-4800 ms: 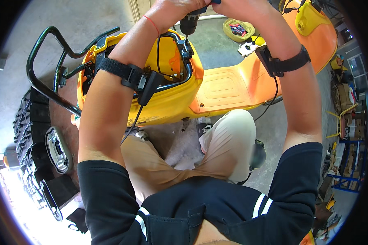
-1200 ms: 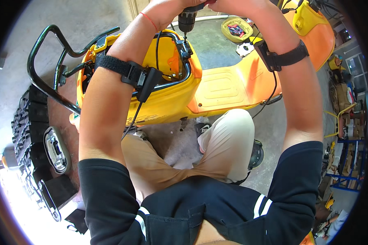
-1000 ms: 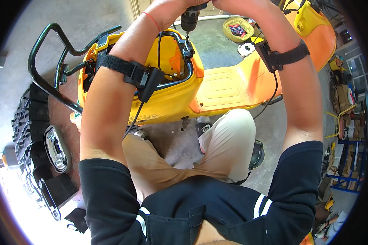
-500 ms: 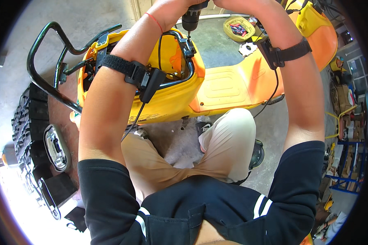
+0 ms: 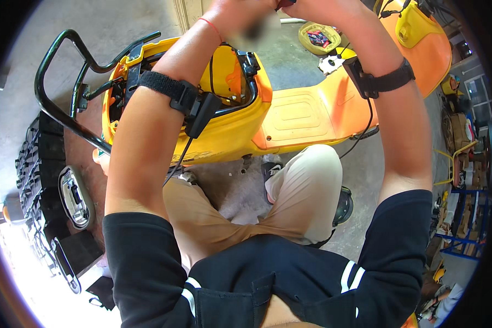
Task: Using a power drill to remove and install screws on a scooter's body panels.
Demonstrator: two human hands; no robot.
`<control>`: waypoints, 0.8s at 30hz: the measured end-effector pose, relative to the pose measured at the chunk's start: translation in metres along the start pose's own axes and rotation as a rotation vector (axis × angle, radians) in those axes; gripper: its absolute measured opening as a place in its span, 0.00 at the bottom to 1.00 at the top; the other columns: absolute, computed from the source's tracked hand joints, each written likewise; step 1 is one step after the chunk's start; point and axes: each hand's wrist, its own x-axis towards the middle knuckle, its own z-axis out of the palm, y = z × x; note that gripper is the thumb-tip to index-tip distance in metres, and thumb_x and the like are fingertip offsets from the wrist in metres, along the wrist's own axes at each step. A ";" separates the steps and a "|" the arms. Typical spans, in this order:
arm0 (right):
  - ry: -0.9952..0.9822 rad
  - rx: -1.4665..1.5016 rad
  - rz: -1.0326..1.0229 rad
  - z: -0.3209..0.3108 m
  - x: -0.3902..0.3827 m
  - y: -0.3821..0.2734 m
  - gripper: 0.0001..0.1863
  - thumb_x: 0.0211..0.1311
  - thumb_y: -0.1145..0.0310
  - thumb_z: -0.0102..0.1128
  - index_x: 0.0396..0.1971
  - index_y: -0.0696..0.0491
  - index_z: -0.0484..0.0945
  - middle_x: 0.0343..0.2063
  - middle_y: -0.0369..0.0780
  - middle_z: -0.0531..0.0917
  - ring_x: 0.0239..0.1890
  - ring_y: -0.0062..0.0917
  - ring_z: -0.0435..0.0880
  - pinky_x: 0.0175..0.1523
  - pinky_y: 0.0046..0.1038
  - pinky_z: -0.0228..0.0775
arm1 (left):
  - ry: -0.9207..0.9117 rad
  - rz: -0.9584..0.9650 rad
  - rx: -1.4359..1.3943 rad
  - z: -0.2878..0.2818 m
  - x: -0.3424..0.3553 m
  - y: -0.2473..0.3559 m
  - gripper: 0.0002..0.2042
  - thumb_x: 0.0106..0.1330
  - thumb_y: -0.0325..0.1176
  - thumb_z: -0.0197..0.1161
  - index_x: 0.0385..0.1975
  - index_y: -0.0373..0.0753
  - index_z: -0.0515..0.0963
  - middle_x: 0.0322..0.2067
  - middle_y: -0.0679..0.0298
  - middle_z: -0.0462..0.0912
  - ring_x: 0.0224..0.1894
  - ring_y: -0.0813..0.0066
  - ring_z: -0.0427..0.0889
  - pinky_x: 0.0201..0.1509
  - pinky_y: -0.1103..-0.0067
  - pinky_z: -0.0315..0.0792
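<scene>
Both my hands are raised at the top edge, above the yellow scooter body (image 5: pixel 224 134). My left hand (image 5: pixel 240 13) is partly smeared, so its fingers cannot be made out. Beneath it a dark blurred patch (image 5: pixel 254 28) looks like the front of a power drill. At the upper edge, my right hand (image 5: pixel 317 7) is curled round a dark part of the drill (image 5: pixel 285 3), most of which lies outside the picture. Below the hands, a black metal bracket (image 5: pixel 250 63) sits on the frame round the scooter's open seat compartment, apart from the drill.
A black tubular rail (image 5: pixel 57 46) sticks out at the scooter's left end. An orange footboard (image 5: pixel 298 117) extends right. Behind it, a yellow bowl (image 5: pixel 305 37) holds small packets. Black parts (image 5: pixel 41 158) and an oval grey piece (image 5: pixel 75 197) lie left; blue racks (image 5: pixel 464 218) stand right.
The drill has lifted off the black bracket, and its bit no longer shows there. My left hand has shifted slightly and blurred over the drill's front.
</scene>
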 end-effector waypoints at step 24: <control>-0.045 -0.009 -0.055 -0.009 0.013 0.003 0.18 0.48 0.71 0.68 0.40 0.60 0.79 0.36 0.52 0.86 0.43 0.48 0.87 0.49 0.44 0.80 | -0.013 -0.128 -0.324 -0.004 0.001 0.017 0.18 0.66 0.30 0.73 0.53 0.38 0.76 0.41 0.66 0.84 0.41 0.78 0.81 0.45 0.80 0.77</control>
